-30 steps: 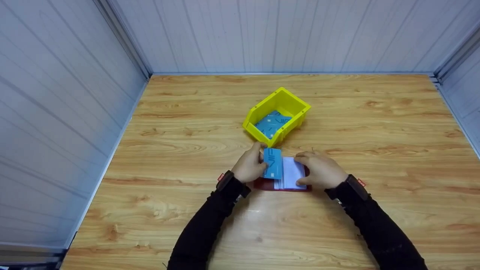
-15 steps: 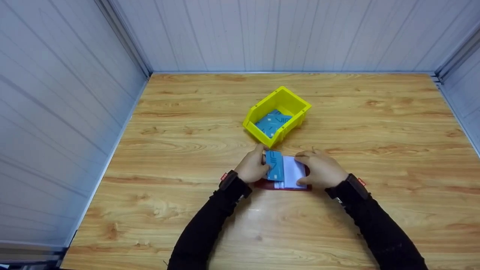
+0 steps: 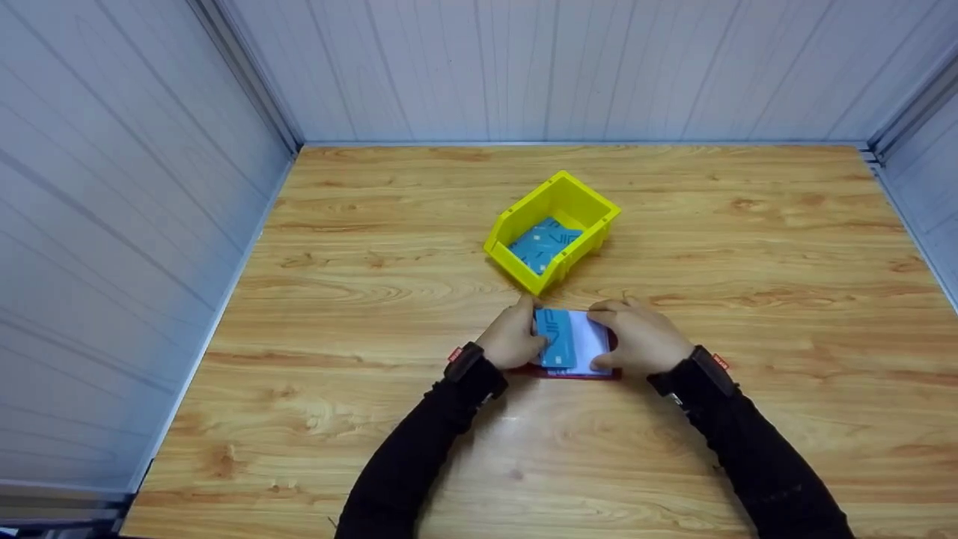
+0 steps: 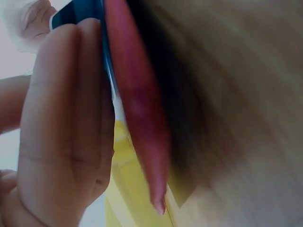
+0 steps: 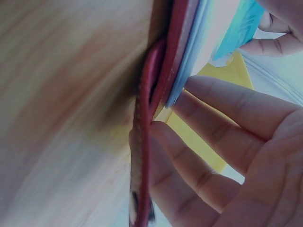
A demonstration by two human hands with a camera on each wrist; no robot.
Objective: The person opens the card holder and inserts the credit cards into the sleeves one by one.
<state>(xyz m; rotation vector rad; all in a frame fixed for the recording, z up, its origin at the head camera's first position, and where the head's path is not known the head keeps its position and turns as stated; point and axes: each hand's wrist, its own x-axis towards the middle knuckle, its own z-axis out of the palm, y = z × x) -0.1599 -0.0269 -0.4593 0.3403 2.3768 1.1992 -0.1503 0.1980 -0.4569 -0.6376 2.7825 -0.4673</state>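
Note:
My left hand (image 3: pixel 513 333) pinches a blue card (image 3: pixel 555 339) marked VIP, its thumb on the card's face. The card lies flat over the left part of the white sleeves (image 3: pixel 591 346) of an opened red card holder (image 3: pixel 615 375). On the right, my right hand (image 3: pixel 647 338) holds the sleeves at their outer edge. In the right wrist view its fingertips grip the stacked sleeves (image 5: pixel 191 56) beside the red cover (image 5: pixel 144 161). The left wrist view shows the left fingers against the dark-looking card (image 4: pixel 78 12), above the pinkish cover (image 4: pixel 137 104).
Just behind the hands stands a yellow bin (image 3: pixel 593 217), set at an angle, with several blue VIP cards (image 3: pixel 542 243) inside. The wood-grain table (image 3: pixel 359 299) is bounded by pale panels (image 3: pixel 554 67) at the back and sides.
The left hand has moved slightly right and toward the body, bringing the card from the left of the sleeves to over them. The right hand has stayed in place.

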